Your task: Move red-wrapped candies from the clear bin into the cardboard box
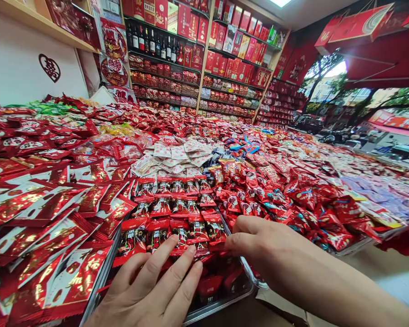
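Observation:
A metal tray (221, 305) at the counter's near edge holds rows of red-and-dark wrapped candies (177, 213). My left hand (150, 290) lies flat over the tray's near left part, fingers together and stretched onto the packets, gripping nothing. My right hand (259, 243) reaches in from the right. Its fingertips are pinched at a red candy packet (214, 232) in the nearest row. Whether the packet is lifted I cannot tell.
Red foil packets (37, 222) fill the tray on the left, smaller red candies (303, 200) the tray on the right, white packets (177, 156) behind. Shelves of red boxes and bottles (197, 50) line the back wall. The shop opens to a street (361, 118) on the right.

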### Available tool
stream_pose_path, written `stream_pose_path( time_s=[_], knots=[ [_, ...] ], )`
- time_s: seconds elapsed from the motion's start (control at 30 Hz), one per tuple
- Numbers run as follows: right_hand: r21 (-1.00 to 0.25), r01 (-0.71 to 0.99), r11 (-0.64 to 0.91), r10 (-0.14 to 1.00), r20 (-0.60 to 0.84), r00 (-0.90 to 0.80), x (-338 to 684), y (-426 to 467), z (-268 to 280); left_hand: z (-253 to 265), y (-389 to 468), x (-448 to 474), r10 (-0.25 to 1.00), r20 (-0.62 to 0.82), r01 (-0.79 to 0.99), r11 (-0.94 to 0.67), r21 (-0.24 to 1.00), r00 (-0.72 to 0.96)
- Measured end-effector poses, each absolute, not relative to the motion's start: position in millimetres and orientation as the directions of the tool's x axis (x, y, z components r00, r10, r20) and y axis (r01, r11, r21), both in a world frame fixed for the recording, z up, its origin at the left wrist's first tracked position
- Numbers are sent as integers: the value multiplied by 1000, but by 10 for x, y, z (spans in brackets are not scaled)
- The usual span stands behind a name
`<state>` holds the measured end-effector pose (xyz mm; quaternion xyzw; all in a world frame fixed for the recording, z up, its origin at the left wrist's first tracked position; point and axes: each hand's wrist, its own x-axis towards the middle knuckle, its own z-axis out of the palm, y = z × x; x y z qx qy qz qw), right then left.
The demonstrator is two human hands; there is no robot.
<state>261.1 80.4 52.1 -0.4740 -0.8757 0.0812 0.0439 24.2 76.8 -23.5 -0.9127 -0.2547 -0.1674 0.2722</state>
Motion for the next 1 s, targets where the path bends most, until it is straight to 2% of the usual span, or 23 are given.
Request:
stream_pose_path(
  time_s=[0.2, 0.33, 0.5, 0.7, 0.8, 0.87, 1.0],
  knots=[
    [-117, 835, 538, 830, -101, -549, 2513, 858, 475, -161, 768, 305, 344, 464, 539, -744, -396, 816],
    [-68, 841, 536, 842, -27, -539, 2553, 880, 406, -79, 768, 344, 310, 490, 533, -732, -424, 815],
    [-17, 850, 526, 850, 61, -524, 2617, 862, 352, -32, 738, 368, 354, 478, 570, -687, -451, 804],
    [-6, 833, 554, 833, -17, -554, 2556, 879, 310, 68, 663, 420, 418, 446, 593, -703, -394, 792],
    [3, 841, 541, 841, -1, -541, 2544, 879, 335, 70, 627, 394, 466, 466, 630, -715, -302, 752],
    [-31, 858, 512, 859, 44, -511, 2556, 807, 419, 50, 604, 349, 482, 520, 646, -739, -192, 705],
    [-214, 844, 493, 870, 85, -486, 2544, 428, 615, 8, 563, 265, 508, 740, 587, -787, 190, 440]
  ],
)
